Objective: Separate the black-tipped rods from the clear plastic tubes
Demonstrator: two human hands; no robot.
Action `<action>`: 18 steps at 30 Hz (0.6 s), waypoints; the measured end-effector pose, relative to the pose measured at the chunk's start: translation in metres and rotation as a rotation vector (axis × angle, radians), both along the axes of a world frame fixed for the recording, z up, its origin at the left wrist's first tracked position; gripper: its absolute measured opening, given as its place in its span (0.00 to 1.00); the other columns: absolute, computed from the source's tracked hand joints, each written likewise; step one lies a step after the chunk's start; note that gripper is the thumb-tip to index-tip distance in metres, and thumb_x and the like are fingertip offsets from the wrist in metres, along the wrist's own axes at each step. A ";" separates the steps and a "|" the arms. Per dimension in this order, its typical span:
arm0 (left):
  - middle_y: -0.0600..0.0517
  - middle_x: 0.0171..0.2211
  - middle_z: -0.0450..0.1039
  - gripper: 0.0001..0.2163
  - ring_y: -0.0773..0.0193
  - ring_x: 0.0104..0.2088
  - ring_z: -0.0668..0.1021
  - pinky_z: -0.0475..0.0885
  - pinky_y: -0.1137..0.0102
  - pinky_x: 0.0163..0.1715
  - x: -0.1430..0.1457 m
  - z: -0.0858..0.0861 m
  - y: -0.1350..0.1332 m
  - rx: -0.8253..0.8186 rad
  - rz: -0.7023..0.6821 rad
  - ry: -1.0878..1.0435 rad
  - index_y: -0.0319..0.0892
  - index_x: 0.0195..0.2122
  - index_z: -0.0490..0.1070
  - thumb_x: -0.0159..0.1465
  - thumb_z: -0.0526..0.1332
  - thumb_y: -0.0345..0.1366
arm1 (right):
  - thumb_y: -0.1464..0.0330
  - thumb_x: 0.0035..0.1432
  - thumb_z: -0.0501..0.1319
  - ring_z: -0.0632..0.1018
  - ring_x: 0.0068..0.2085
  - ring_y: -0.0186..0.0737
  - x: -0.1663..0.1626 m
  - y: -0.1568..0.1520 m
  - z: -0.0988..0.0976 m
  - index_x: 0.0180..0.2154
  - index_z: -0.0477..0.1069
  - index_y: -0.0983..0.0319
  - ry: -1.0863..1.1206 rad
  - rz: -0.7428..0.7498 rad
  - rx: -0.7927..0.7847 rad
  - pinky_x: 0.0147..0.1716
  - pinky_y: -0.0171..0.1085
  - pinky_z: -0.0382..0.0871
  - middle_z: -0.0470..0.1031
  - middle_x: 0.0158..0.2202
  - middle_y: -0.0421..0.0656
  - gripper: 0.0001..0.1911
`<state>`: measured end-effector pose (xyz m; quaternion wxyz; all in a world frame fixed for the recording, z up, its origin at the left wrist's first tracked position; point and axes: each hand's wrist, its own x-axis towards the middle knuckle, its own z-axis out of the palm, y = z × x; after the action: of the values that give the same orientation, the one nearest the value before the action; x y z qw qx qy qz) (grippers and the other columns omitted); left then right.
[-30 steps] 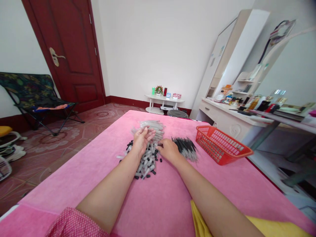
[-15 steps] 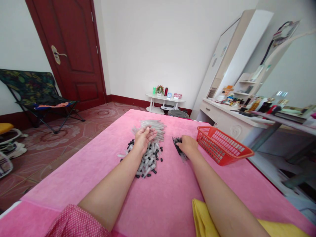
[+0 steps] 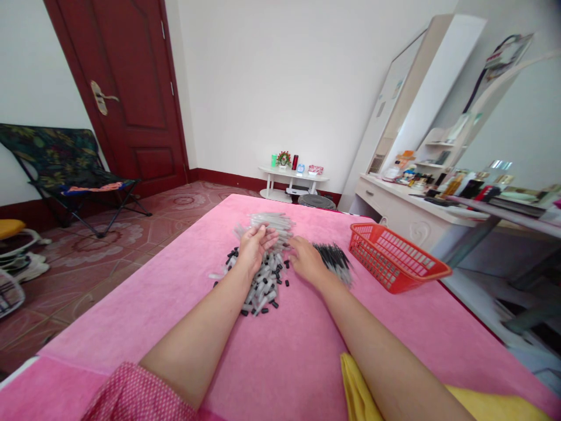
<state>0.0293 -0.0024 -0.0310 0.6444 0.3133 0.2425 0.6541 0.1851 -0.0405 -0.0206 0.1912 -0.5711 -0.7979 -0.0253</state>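
Clear tubes (image 3: 280, 222) look light and stiff, best held mid-length; we cannot tell whether left hand (image 3: 252, 250) or right hand (image 3: 308, 261) fingers pinch any.

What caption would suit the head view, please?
Left hand and right hand near small loose parts on pink cloth, red basket nearby.

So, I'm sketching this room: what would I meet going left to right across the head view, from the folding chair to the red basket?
Folding chair, left hand, right hand, pile of slim black-and-clear sticks, red basket.
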 end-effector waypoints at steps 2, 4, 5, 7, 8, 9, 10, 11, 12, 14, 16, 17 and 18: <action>0.49 0.28 0.74 0.06 0.65 0.29 0.79 0.74 0.68 0.35 0.000 0.000 0.000 -0.006 0.005 -0.005 0.37 0.38 0.69 0.58 0.60 0.30 | 0.72 0.55 0.55 0.67 0.52 0.39 -0.009 0.000 -0.002 0.51 0.65 0.58 -0.004 0.004 -0.004 0.48 0.34 0.59 0.67 0.51 0.44 0.20; 0.49 0.28 0.74 0.06 0.65 0.28 0.79 0.74 0.67 0.37 0.000 0.000 -0.001 -0.008 0.008 -0.010 0.36 0.38 0.69 0.59 0.59 0.30 | 0.69 0.57 0.56 0.68 0.51 0.41 -0.015 0.003 -0.003 0.51 0.65 0.58 -0.015 -0.053 -0.017 0.47 0.35 0.60 0.69 0.49 0.45 0.19; 0.49 0.28 0.74 0.06 0.65 0.29 0.79 0.74 0.66 0.37 0.000 0.000 -0.001 -0.009 0.009 -0.011 0.36 0.37 0.69 0.59 0.59 0.30 | 0.68 0.57 0.56 0.69 0.50 0.41 -0.017 0.005 -0.004 0.50 0.65 0.58 -0.021 -0.087 -0.022 0.46 0.36 0.61 0.70 0.48 0.45 0.18; 0.49 0.28 0.74 0.06 0.65 0.29 0.79 0.74 0.66 0.37 0.000 0.000 0.000 -0.010 0.008 -0.008 0.36 0.37 0.69 0.59 0.59 0.30 | 0.67 0.56 0.56 0.70 0.49 0.42 -0.019 0.010 -0.005 0.49 0.66 0.58 -0.026 -0.147 -0.027 0.44 0.36 0.62 0.71 0.47 0.44 0.17; 0.50 0.28 0.74 0.06 0.65 0.29 0.79 0.74 0.67 0.37 0.000 0.000 0.000 -0.009 0.008 -0.006 0.36 0.37 0.69 0.59 0.59 0.30 | 0.67 0.56 0.56 0.71 0.49 0.42 -0.019 0.012 -0.006 0.48 0.67 0.58 -0.024 -0.163 -0.022 0.44 0.36 0.62 0.72 0.46 0.44 0.16; 0.50 0.28 0.74 0.06 0.65 0.29 0.79 0.74 0.67 0.36 0.000 0.000 0.000 -0.009 0.008 -0.002 0.37 0.37 0.69 0.59 0.59 0.30 | 0.67 0.56 0.56 0.71 0.48 0.42 -0.018 0.013 -0.007 0.47 0.67 0.58 -0.020 -0.169 -0.013 0.44 0.35 0.62 0.72 0.46 0.44 0.15; 0.50 0.28 0.74 0.06 0.65 0.29 0.79 0.74 0.68 0.35 0.000 0.000 0.001 -0.008 0.008 0.003 0.37 0.37 0.69 0.59 0.59 0.30 | 0.67 0.56 0.56 0.72 0.48 0.42 -0.018 0.013 -0.008 0.46 0.68 0.58 -0.017 -0.171 -0.004 0.44 0.35 0.62 0.73 0.46 0.44 0.15; 0.50 0.28 0.74 0.06 0.65 0.28 0.79 0.74 0.69 0.34 0.001 0.000 0.001 -0.008 0.007 0.008 0.37 0.37 0.69 0.59 0.59 0.30 | 0.67 0.56 0.56 0.72 0.48 0.42 -0.017 0.014 -0.008 0.45 0.69 0.58 -0.015 -0.171 0.004 0.43 0.35 0.62 0.73 0.46 0.44 0.14; 0.50 0.28 0.75 0.06 0.66 0.28 0.78 0.74 0.70 0.33 0.001 0.000 0.001 -0.008 0.005 0.014 0.37 0.37 0.69 0.59 0.59 0.30 | 0.67 0.56 0.56 0.73 0.47 0.42 -0.016 0.013 -0.008 0.44 0.69 0.58 -0.015 -0.174 0.007 0.43 0.35 0.63 0.74 0.45 0.44 0.13; 0.49 0.28 0.75 0.06 0.66 0.28 0.78 0.74 0.71 0.33 0.002 -0.001 0.002 -0.008 0.003 0.024 0.37 0.37 0.70 0.59 0.60 0.30 | 0.66 0.56 0.55 0.74 0.46 0.42 -0.012 0.012 -0.005 0.42 0.71 0.57 -0.016 -0.192 0.005 0.41 0.36 0.63 0.75 0.43 0.44 0.12; 0.49 0.28 0.75 0.06 0.66 0.28 0.78 0.74 0.71 0.32 0.002 -0.001 0.002 -0.008 0.001 0.031 0.37 0.37 0.70 0.58 0.60 0.30 | 0.66 0.55 0.55 0.75 0.44 0.43 -0.005 0.010 0.002 0.40 0.73 0.57 -0.003 -0.229 -0.001 0.39 0.36 0.64 0.77 0.41 0.44 0.12; 0.49 0.29 0.75 0.06 0.66 0.28 0.79 0.74 0.71 0.32 0.002 0.000 0.002 -0.008 0.000 0.033 0.37 0.37 0.70 0.58 0.60 0.30 | 0.66 0.55 0.55 0.75 0.43 0.43 0.000 0.010 0.008 0.39 0.74 0.56 0.012 -0.250 -0.007 0.39 0.36 0.64 0.77 0.40 0.44 0.12; 0.49 0.28 0.75 0.06 0.66 0.28 0.79 0.74 0.71 0.31 0.002 0.000 0.001 -0.009 -0.001 0.036 0.37 0.37 0.70 0.58 0.60 0.31 | 0.66 0.54 0.55 0.76 0.42 0.43 0.006 0.010 0.014 0.38 0.74 0.56 0.031 -0.273 -0.016 0.38 0.36 0.64 0.77 0.39 0.44 0.12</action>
<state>0.0315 -0.0011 -0.0312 0.6416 0.3221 0.2570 0.6470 0.1907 -0.0306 -0.0063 0.1937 -0.6762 -0.7099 -0.0359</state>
